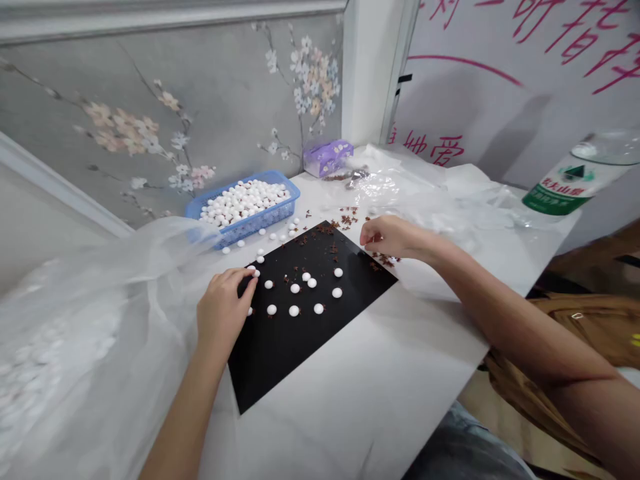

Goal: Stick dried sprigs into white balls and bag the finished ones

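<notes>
My left hand (223, 308) is over the left edge of a black mat (280, 347), thumb and index finger closed at a small white dome-shaped piece (257, 273). Several like pieces, such as a white round piece (294, 311), lie on the mat, some with brown bits poking from under them. My right hand (393, 237) hovers at the mat's right corner with fingertips pinched together; what they hold, if anything, is too small to make out. Below and beside it lie small brown star-shaped pieces (384, 260), and more brown star-shaped bits (349, 219) are scattered along the far edge.
A blue basket (260, 223) full of white pieces stands behind the mat. Clear plastic bags (430, 193) spread at the back right, near a purple packet (329, 158) and a large water bottle (565, 180). A translucent bag (150, 293) of white pieces covers the left side.
</notes>
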`<state>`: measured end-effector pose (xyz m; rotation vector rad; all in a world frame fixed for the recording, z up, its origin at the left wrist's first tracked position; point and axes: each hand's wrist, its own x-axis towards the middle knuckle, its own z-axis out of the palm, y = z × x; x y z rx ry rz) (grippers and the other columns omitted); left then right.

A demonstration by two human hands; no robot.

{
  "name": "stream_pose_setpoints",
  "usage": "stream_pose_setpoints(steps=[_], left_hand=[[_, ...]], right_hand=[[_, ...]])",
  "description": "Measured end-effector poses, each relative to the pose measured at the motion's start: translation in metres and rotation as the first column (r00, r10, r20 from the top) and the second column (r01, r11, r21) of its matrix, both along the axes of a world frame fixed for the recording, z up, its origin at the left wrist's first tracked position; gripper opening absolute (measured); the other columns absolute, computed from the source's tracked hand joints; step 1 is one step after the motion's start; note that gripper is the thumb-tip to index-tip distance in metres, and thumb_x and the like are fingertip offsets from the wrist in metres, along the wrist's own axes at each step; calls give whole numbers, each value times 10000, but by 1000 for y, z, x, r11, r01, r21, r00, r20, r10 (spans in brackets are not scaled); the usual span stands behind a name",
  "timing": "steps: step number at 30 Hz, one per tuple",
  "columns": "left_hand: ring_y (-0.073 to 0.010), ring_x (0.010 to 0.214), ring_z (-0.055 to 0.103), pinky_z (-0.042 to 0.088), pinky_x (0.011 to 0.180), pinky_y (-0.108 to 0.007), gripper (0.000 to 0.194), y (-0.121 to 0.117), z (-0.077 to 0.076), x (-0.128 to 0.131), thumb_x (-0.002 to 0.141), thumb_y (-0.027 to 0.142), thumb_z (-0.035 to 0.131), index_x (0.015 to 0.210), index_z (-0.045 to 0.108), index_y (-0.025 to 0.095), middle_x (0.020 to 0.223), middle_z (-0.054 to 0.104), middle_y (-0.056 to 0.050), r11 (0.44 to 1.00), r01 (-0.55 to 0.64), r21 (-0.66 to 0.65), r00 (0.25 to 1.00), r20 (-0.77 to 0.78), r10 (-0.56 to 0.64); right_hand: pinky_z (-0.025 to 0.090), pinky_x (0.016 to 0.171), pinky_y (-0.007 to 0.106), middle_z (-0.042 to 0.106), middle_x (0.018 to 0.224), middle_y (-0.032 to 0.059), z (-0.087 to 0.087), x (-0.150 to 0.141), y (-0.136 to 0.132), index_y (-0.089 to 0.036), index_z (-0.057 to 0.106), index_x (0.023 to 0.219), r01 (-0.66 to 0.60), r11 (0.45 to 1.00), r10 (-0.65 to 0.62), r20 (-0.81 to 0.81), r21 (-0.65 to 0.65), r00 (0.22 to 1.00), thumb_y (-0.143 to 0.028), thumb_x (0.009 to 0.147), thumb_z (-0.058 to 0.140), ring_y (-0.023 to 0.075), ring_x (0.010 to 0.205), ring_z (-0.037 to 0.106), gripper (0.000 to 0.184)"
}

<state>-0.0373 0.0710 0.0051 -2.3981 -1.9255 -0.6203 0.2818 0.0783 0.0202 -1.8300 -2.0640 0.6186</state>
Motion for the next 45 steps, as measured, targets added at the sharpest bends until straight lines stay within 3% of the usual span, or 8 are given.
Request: stream_pose_setpoints(steps=[7, 15, 18, 20, 23, 27, 36, 45], left_hand=[[-195, 731, 610, 405, 621, -277, 243, -5, 4, 10, 821, 354, 481, 893, 665, 212, 783, 676, -26, 997, -28, -68, 999, -22, 27], [-186, 789, 613, 424, 644, -273, 261, -4, -1, 7, 831, 338, 467, 947, 669, 219, 957, 660, -33, 999, 10, -44, 999, 36, -8], [-188, 764, 622, 448, 679, -287, 231, -5, 2, 10, 801, 363, 523, 904, 669, 216, 908, 678, -33, 1000, -5, -27, 982, 187, 10], [-186, 762, 631, 470, 698, -285, 227, -8, 6, 20, 774, 377, 569, 891, 660, 205, 843, 686, -35, 1000, -19, -20, 914, 404, 25], [-168, 774, 638, 491, 689, -258, 248, -21, 10, 46, 739, 383, 627, 891, 639, 187, 821, 680, -38, 998, 7, -56, 683, 730, 36], [-131, 760, 622, 489, 681, -222, 227, -49, 5, 82, 742, 354, 646, 897, 644, 189, 830, 669, -26, 982, 146, -123, 482, 875, 39], [-115, 738, 624, 497, 685, -219, 221, -78, -9, 103, 821, 347, 567, 994, 616, 219, 860, 665, -21, 920, 330, -211, 459, 888, 39], [-123, 754, 626, 498, 671, -220, 195, -74, -8, 103, 784, 320, 613, 932, 591, 194, 831, 642, -23, 931, 288, -222, 370, 923, 105]], right_hand=[[429, 572, 208, 655, 764, 19, 1, -5, -2, -170, 641, 776, 47, 988, -40, -50, 144, 998, -95, 694, 522, 126, 635, 592, 163], [463, 631, 224, 671, 765, 26, 3, -16, -1, -166, 621, 713, 72, 992, -62, -101, 100, 993, -39, 670, 519, 148, 697, 632, 168], [480, 658, 240, 676, 809, 35, 2, -16, -1, -164, 623, 707, 69, 988, -48, -146, 139, 988, -61, 652, 568, 160, 728, 639, 129], [487, 641, 242, 676, 790, 28, 2, -17, -1, -168, 629, 699, 67, 982, -34, -181, 178, 983, -74, 647, 585, 158, 712, 640, 116], [465, 512, 218, 668, 702, 16, 2, -19, -4, -173, 643, 672, 104, 976, -50, -264, 193, 963, -125, 674, 584, 144, 622, 628, 76], [376, 355, 193, 658, 630, 20, 3, -25, -11, -167, 670, 739, 155, 981, -92, -420, 119, 903, -237, 690, 623, 124, 495, 586, 97], [530, 678, 252, 707, 804, 62, 4, -36, -22, -145, 668, 781, -132, 986, 167, -599, 102, 783, -236, 687, 647, 174, 761, 674, 133], [512, 583, 230, 692, 673, 34, 0, -43, -27, -144, 677, 802, -159, 987, 143, -679, 40, 720, -327, 699, 675, 135, 626, 648, 209]])
